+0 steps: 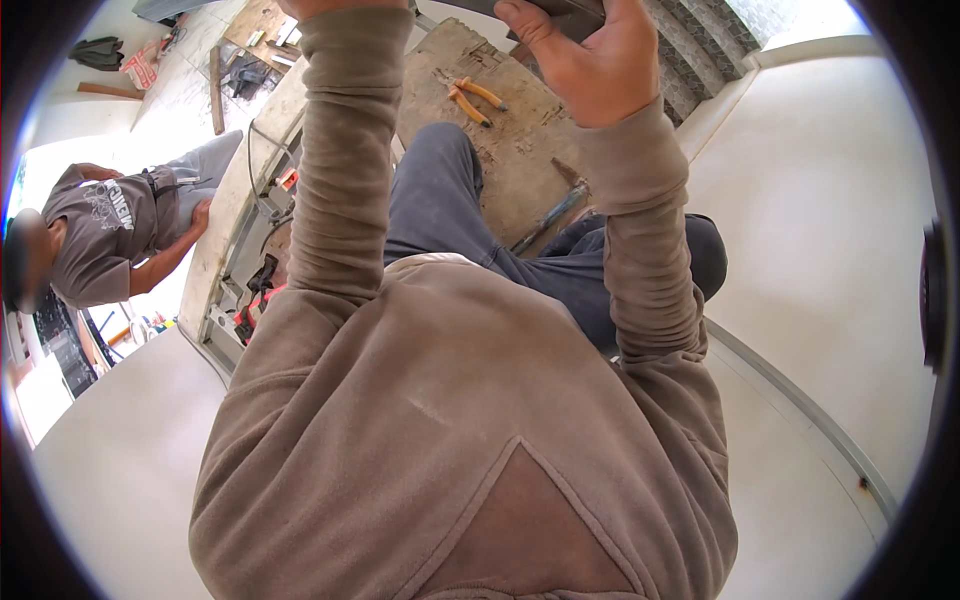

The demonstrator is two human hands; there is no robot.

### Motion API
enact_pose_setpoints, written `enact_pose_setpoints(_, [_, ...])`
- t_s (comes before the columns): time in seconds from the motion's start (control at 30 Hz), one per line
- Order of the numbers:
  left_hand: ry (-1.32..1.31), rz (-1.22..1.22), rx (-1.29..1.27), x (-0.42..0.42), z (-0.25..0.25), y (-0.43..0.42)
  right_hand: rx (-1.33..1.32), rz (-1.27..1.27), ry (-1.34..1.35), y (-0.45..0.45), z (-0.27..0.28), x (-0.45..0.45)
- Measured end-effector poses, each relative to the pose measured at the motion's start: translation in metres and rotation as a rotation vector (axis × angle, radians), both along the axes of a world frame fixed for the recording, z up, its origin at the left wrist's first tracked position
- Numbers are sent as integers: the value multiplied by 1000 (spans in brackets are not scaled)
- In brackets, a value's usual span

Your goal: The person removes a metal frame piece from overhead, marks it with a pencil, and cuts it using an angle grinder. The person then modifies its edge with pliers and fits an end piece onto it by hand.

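Observation:
At the top edge, my right hand [600, 60] holds a dark grey metal piece [565, 14], its thumb pressed on the near side. The piece runs out of view at the top. Only a sliver of my left hand [345, 4] shows above the left sleeve; its fingers are out of view. Below and between the arms, pliers with orange handles [466, 98] lie on a worn wooden board [520, 150]. A hammer with a blue handle [555, 214] rests on the same board, beside my right forearm and bent leg.
A co-worker [130, 225] in a grey shirt is at the left, beyond a pale ledge [225, 225]. Cables and a red tool [250, 310] are by my left arm. Stairs [700, 50] rise at the top right beside a white wall [830, 190].

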State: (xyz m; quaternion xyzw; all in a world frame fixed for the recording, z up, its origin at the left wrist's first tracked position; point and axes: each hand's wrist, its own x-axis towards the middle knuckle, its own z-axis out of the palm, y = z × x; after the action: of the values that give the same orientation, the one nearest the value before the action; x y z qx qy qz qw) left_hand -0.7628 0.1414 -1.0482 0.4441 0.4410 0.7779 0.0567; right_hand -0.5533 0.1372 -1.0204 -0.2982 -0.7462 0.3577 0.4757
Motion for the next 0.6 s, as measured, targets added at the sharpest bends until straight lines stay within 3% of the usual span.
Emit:
enact_pose_setpoints(0.03, [-273, -182, 55, -11, 0, 7, 43, -42, -51, -1, 2, 0])
enact_pose_setpoints(0.1, [-175, -119, 74, -19, -10, 10, 62, -30, 4, 4, -9, -1])
enact_pose_setpoints(0.17, [566, 368, -8, -4, -6, -4, 48, -28, 16, 3, -8, -1])
enact_pose_setpoints(0.27, [196, 197, -40, 4, -8, 1, 82, -50, -56, 2, 3, 1])
enact_pose_setpoints(0.33, [150, 133, -22, 7, -18, 3, 239, -95, -142, 7, 4, 3])
enact_pose_setpoints(0.37, [127, 100, -11, 9, -23, 5, 109, -52, -139, 12, 4, 6])
enact_pose_setpoints(0.43, [-473, -216, 50, 17, -27, 10, -156, 27, -132, 24, 2, 13])
enact_pose_setpoints(0.47, [-775, -376, 74, 23, -29, 12, -152, 7, -197, 30, 2, 18])
enact_pose_setpoints(0.57, [-1004, -497, -9, 52, -33, 11, -164, -42, -389, 56, -2, 30])
enact_pose_setpoints(0.6, [-991, -660, -34, 34, -88, 21, -179, -47, -448, 68, -7, 37])
